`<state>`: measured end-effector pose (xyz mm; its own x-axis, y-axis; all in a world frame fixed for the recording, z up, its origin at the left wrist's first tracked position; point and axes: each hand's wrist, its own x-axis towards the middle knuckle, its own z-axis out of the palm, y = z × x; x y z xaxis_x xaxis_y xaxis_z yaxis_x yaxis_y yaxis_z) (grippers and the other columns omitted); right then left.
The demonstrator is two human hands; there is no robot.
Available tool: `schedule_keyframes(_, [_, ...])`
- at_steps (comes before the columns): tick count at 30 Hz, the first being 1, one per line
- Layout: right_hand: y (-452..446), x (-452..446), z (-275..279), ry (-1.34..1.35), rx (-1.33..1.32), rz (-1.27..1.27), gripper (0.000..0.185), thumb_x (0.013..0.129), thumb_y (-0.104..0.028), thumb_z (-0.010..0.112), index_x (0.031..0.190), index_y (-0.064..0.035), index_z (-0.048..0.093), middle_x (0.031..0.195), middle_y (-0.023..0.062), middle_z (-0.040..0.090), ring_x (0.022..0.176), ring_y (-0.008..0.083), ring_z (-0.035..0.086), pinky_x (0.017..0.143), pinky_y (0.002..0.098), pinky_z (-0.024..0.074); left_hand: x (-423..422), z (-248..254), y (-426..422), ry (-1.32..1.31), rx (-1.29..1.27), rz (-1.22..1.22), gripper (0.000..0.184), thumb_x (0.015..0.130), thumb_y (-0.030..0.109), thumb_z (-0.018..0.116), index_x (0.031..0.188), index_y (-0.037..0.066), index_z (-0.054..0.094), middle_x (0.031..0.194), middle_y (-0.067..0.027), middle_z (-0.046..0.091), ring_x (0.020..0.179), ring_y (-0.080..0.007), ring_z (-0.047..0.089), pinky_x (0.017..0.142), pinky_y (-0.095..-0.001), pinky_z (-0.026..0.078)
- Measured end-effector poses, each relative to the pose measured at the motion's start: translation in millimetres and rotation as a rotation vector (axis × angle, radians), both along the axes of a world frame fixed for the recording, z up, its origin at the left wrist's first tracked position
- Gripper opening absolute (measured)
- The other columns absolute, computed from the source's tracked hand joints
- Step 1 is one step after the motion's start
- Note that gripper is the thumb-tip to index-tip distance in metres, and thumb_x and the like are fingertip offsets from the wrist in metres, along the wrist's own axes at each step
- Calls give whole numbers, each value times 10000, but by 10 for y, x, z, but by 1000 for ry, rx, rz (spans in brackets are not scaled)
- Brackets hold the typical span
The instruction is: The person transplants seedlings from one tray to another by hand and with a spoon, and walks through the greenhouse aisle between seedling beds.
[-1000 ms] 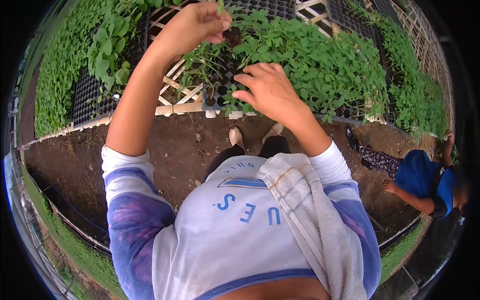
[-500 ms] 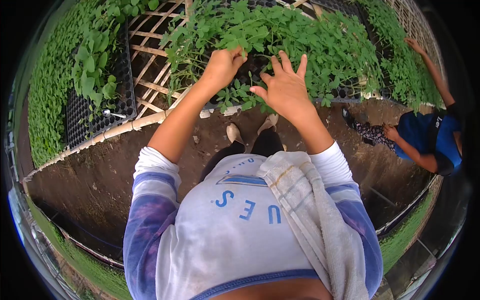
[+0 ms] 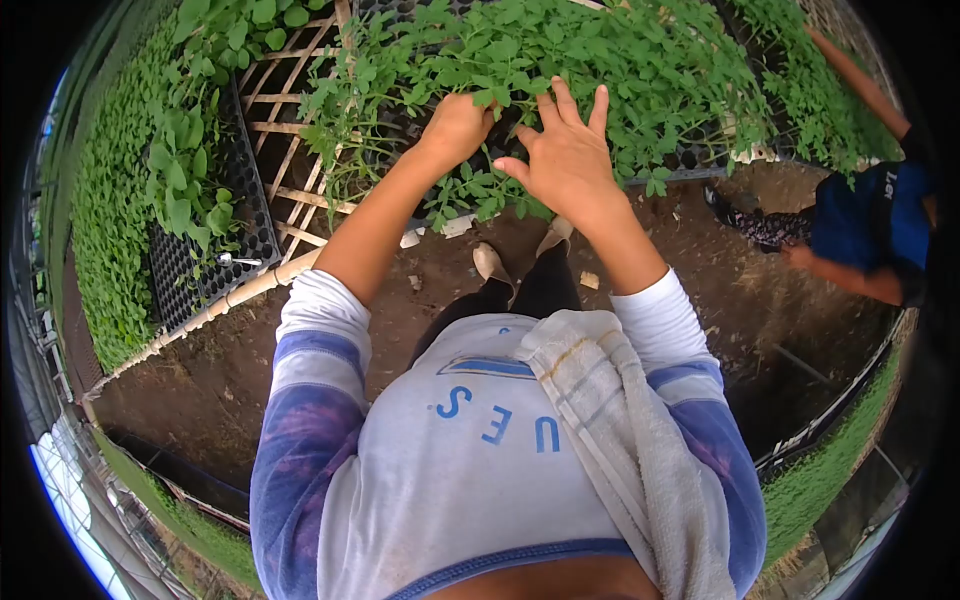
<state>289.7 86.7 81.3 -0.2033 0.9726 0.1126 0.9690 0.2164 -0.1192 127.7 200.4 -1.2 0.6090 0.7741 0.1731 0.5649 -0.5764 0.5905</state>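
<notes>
My left hand [image 3: 457, 130] is closed among the stems of the green seedlings [image 3: 600, 60], its fingertips pressed together and partly covered by leaves; what they hold is hidden. Just right of it, my right hand [image 3: 572, 160] lies with fingers spread, palm down, over the front of the black seedling tray [image 3: 690, 158], and holds nothing. Small seedlings [image 3: 470, 192] stand below and between the two hands at the tray's front edge.
A bamboo lattice bench [image 3: 290, 155] carries the trays. At left, a black tray [image 3: 262, 225] holds broad-leaved plants [image 3: 182, 190] and a shiny metal object [image 3: 238, 259]. A person in blue [image 3: 860, 220] stands at right, reaching toward plants. Brown soil [image 3: 740, 270] lies below.
Since one second ago, my left hand has come down from the upper left into the seedlings beside my right hand. My right hand stays spread. The other person's arm has reached up toward the plants.
</notes>
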Motion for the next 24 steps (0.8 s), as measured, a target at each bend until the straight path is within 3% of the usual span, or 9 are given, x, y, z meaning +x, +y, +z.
schedule_keyframes(5, [-44,-3,80,14,-47,1,534,850,-541,646,1056,-61,758,1397,234,507,1437,359,301,1149,675,60,87,-58,12,333,17,50,162,784,117,617,904,38,691,846,-198,692,810,-415,666,697,-495,537])
schedule_keyframes(7, [-64,-3,96,11,-46,6,534,846,-539,652,1053,-58,757,1392,232,511,1435,360,304,1150,674,62,116,-142,41,485,-16,93,207,825,224,673,938,52,697,829,-189,690,776,-399,666,656,-476,538])
schedule_keyframes(10, [-74,11,102,17,-44,5,539,842,-542,656,1051,-55,756,1391,234,511,1435,362,305,1151,673,65,172,-177,-9,256,11,177,136,791,130,618,827,36,709,867,-214,699,792,-396,684,674,-486,553])
schedule_keyframes(16, [-87,-14,146,-3,-83,21,525,854,-528,650,1118,-83,741,1417,222,498,1438,362,302,1147,679,73,276,-270,52,347,-35,208,140,804,93,618,896,30,702,881,-213,704,818,-398,687,696,-483,560])
schedule_keyframes(19, [-92,-7,111,50,-23,37,522,847,-515,662,1050,-42,749,1400,230,502,1432,365,305,1150,677,69,135,-234,62,280,58,180,154,807,88,612,919,23,696,888,-212,705,824,-403,687,706,-485,560])
schedule_keyframes(21, [-103,-9,175,39,-62,60,513,850,-497,665,1116,-64,734,1399,211,510,1427,367,309,1141,686,96,157,-99,8,392,-30,235,158,791,88,624,916,29,700,880,-211,704,807,-409,684,696,-481,559])
schedule_keyframes(24, [-129,-30,295,210,-44,105,474,835,-451,691,1095,-56,729,1385,198,518,1419,361,318,1145,692,93,44,-374,88,443,80,13,210,764,97,684,964,34,692,925,-198,701,820,-393,682,673,-478,550])
